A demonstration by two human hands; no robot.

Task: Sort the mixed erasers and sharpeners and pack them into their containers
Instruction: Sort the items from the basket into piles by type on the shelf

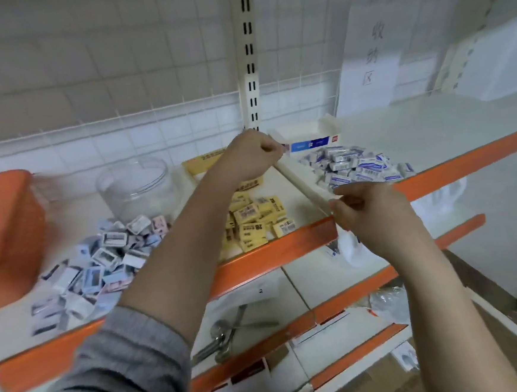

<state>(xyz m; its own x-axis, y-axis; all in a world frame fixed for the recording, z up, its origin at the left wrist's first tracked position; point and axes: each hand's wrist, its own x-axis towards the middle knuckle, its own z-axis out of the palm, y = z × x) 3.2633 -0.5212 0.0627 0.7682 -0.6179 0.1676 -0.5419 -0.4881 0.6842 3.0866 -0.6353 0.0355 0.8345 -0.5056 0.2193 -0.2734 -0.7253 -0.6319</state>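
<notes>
Head view: your left hand point(249, 153) grips the far end of a long cream-white plastic divider strip point(304, 181), fingers curled round it. Your right hand point(373, 214) pinches the near end of the same strip at the orange shelf edge point(274, 253). The strip lies between two piles: yellow rectangular erasers point(253, 224) to its left and white-and-blue wrapped erasers point(357, 165) to its right. A heap of small pastel plastic sharpeners point(101, 264) sits further left, near a clear round plastic jar point(134, 187) (contents indistinct). A white-and-blue cardboard box point(308, 141) stands behind the wrapped erasers.
</notes>
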